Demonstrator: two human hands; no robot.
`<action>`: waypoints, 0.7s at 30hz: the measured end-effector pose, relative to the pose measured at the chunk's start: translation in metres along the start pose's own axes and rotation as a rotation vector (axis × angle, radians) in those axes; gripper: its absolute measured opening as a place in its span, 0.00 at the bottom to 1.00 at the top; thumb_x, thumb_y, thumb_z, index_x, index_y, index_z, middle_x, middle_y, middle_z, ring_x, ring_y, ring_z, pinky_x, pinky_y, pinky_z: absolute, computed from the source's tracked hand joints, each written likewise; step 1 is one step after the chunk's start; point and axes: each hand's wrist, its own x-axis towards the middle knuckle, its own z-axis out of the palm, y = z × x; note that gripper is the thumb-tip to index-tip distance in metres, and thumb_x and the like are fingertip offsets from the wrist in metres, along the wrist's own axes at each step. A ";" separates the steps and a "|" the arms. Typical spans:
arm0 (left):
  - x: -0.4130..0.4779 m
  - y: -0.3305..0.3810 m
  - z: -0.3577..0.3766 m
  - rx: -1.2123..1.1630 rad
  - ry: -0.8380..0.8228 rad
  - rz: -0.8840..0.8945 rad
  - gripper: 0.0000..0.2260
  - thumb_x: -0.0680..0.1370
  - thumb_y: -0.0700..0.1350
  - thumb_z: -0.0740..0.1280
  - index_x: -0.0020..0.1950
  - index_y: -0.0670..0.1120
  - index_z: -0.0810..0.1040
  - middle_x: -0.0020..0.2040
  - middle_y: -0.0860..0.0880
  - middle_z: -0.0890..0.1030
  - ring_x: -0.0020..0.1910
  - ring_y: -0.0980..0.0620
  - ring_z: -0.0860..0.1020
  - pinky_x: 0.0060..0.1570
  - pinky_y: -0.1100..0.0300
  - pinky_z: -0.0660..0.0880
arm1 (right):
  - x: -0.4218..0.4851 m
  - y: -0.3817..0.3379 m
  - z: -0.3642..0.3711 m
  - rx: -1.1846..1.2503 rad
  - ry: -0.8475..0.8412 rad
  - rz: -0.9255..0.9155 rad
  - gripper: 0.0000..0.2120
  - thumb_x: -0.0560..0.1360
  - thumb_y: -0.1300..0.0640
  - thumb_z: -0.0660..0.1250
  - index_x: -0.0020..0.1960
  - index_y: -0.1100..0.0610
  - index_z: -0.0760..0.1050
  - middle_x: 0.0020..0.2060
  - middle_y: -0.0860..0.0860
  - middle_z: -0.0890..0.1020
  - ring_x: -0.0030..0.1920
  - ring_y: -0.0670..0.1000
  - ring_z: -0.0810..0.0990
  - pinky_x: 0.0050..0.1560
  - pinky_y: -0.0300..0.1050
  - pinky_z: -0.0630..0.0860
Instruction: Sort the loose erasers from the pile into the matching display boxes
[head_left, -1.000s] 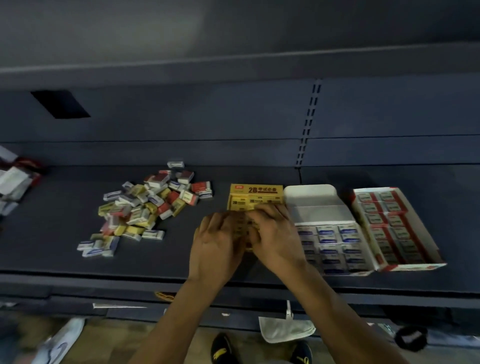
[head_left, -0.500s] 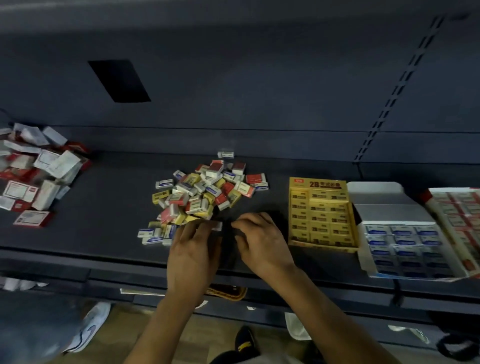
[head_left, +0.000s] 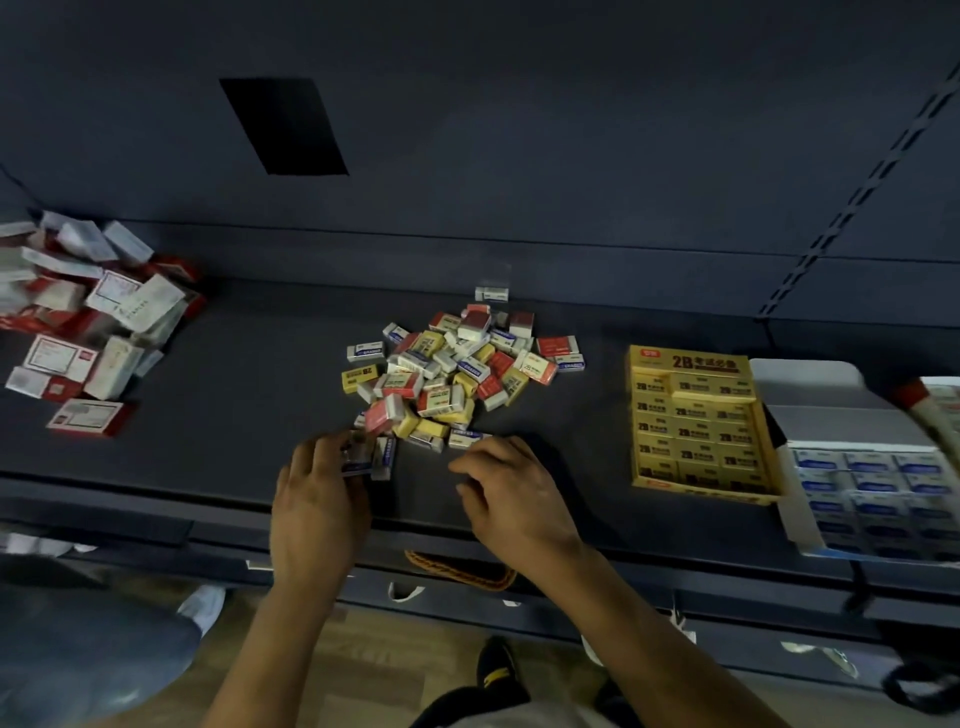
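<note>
Far left of the pile: a loose heap of red-and-white packs (head_left: 93, 332), well apart, not in the way. All of it sits on a dark shelf (head_left: 234, 415).

Left hand (head_left: 317, 499) is at the pile's near-left corner, fingers curled round a couple of blue-sleeved erasers (head_left: 366, 457). It's blurred, so the exact count is unclear.

Pile (head_left: 457, 374): mid-shelf, mixed yellow, red and blue erasers, jumbled and overlapping.

Right hand (head_left: 514, 493) is at the pile's near-right edge, fingers loosely bent with nothing in them, tips just short of the nearest erasers.

Right of the pile: yellow box (head_left: 696, 421), rows look full or nearly so. Further right is the blue box (head_left: 872, 478), flap up. The red box (head_left: 930, 410) is cut off at the frame edge.

Handling, judged: the erasers are small, light, firm blocks in paper sleeves. The sleeves are probably slick and may slide off, so pinch across the long sides. They aren't fragile. Overlapping neighbours will shift when one is pulled, so lift edge pieces first. The path from the pile to the boxes looks unobstructed.
</note>
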 end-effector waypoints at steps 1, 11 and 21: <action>0.001 0.000 0.000 -0.009 -0.013 0.001 0.21 0.66 0.29 0.71 0.57 0.40 0.77 0.52 0.38 0.78 0.44 0.33 0.76 0.39 0.46 0.75 | 0.001 -0.001 0.001 0.002 -0.010 0.001 0.09 0.72 0.59 0.68 0.52 0.58 0.79 0.48 0.52 0.78 0.50 0.56 0.75 0.47 0.45 0.75; -0.001 0.014 0.003 -0.119 -0.100 0.098 0.12 0.67 0.41 0.77 0.48 0.45 0.80 0.40 0.46 0.82 0.35 0.45 0.80 0.32 0.60 0.74 | 0.005 -0.010 0.006 0.030 -0.064 0.006 0.10 0.73 0.59 0.66 0.54 0.58 0.79 0.49 0.53 0.78 0.54 0.56 0.74 0.50 0.49 0.76; -0.007 0.033 0.003 -0.261 -0.103 0.087 0.07 0.73 0.44 0.72 0.49 0.46 0.80 0.36 0.51 0.82 0.32 0.51 0.81 0.31 0.62 0.72 | 0.002 -0.014 0.005 -0.039 -0.149 0.105 0.20 0.69 0.46 0.69 0.58 0.54 0.76 0.53 0.50 0.78 0.58 0.54 0.70 0.55 0.49 0.72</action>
